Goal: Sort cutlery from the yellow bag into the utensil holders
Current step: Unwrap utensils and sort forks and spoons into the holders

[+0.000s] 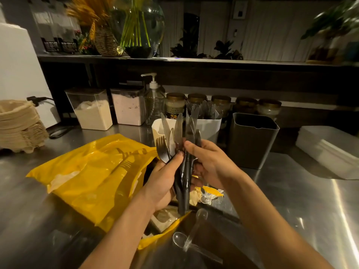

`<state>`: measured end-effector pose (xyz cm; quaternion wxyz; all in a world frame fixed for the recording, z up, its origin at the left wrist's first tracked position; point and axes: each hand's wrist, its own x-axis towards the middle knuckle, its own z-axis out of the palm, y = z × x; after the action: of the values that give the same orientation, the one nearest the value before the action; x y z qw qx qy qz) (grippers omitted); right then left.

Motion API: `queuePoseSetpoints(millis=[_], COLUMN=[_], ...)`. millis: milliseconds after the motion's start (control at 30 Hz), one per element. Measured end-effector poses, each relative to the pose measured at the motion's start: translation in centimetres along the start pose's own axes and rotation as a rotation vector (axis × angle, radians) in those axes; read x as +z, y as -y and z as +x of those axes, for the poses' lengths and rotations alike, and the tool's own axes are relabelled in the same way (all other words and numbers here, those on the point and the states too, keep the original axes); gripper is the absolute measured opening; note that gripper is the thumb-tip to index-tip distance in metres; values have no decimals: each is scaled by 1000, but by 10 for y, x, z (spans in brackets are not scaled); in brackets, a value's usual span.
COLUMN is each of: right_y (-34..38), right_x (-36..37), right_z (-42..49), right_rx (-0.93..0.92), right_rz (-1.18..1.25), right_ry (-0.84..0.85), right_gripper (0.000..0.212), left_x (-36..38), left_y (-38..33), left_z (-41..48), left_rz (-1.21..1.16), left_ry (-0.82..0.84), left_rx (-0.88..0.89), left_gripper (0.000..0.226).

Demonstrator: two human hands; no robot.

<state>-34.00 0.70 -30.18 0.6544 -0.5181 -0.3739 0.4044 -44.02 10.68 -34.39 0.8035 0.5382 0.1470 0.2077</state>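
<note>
A bundle of dark plastic cutlery (184, 172) stands upright between both hands, above the open end of the yellow bag (93, 171). Knife blades fan out at its top, and a fork (162, 150) sticks out on the left side. The left hand (163, 183) wraps around the handles from the left, fingers curled round them and thumb pressed against the front. The right hand (209, 166) holds the same bundle from the right, its thumb and fingers closed on the upper part of the handles. The bag lies crumpled on the steel table (291, 191), with fork shapes showing through the plastic. Just in front of its mouth, two clear spoons (194, 230) lie crossed on the table, and a smaller clear spoon (206, 198) rests at the bag's edge. Directly behind the hands stand two white holders: the left holder (158, 129) and, touching it, the right holder (210, 127), which has dark cutlery in it. A grey bin (252, 144) stands just to the right of them. Along the back sit two clear tubs of powder (91, 109), a pump bottle (154, 101) and a row of gold-lidded jars (175, 105). A stack of cardboard trays (19, 127) sits far left, and white trays (330, 144) far right.
</note>
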Motion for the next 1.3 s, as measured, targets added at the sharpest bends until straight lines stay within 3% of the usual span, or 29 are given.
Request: queuePoseSetpoints(millis=[200,533,767,867,1067,1200,1300], right_y=[-5,-22,-15,-10,-11,-15,-12], right_x=[-7,0,-1,-2,-6,-6,-12], right_z=[9,17,13,12,10,13,12], right_rx=[-112,-24,-43,-54,-136,-114,-55], right_rz=[22,-139,-25,50,-15,16,-131], right_ry=[-99,-190,-142,-177,-188,-98,-100], right_gripper=[29,36,28,34,30,40,40], left_x=[1,1,1,-1,3,1,2], left_y=[-1,1,3,4,5,2,2], left_z=[-3,-4,-2,-2,-3,-5,-4], left_rz=[71,9,133,178,98,129,138], left_ry=[48,95,2,35,59,105,86], left_rx=[-31,-37,-2,15,10,41,30], left_gripper=[42,34,42,49,46,44,45])
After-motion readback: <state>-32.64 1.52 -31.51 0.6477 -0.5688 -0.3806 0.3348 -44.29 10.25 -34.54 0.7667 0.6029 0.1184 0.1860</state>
